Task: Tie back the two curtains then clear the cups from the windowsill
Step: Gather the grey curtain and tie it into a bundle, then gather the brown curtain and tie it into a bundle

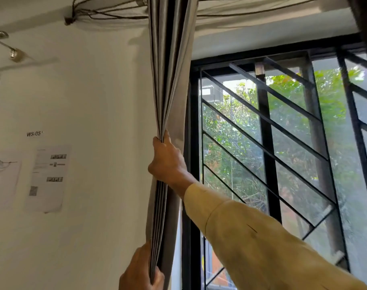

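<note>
Gripping the gathered grey pleated fabric curtain (170,65), the right hand (168,162) is closed around the bunched folds about halfway up the visible length, its fingers wrapped round the far side and the thumb pointing up along the pleats. A pale yellow long sleeve (262,237) runs from that wrist down to the lower right corner of the view. Lower down, at the bottom edge, the left hand (140,273) also clasps the same curtain, pinching the stacked folds between thumb and fingers. The curtain hangs in a narrow bundle just beside the left edge of the black metal-framed window (194,143), between it and the white painted wall (94,101). Slanted black bars (262,114) cross the panes, with green foliage behind the glass. On the wall, well apart from the curtain, hang a white printed paper sheet (46,178) and a small label reading WS-05 (34,134). Thin dark cords (107,14) fan out near the ceiling towards the curtain's top. Neither windowsill nor cups show.
</note>
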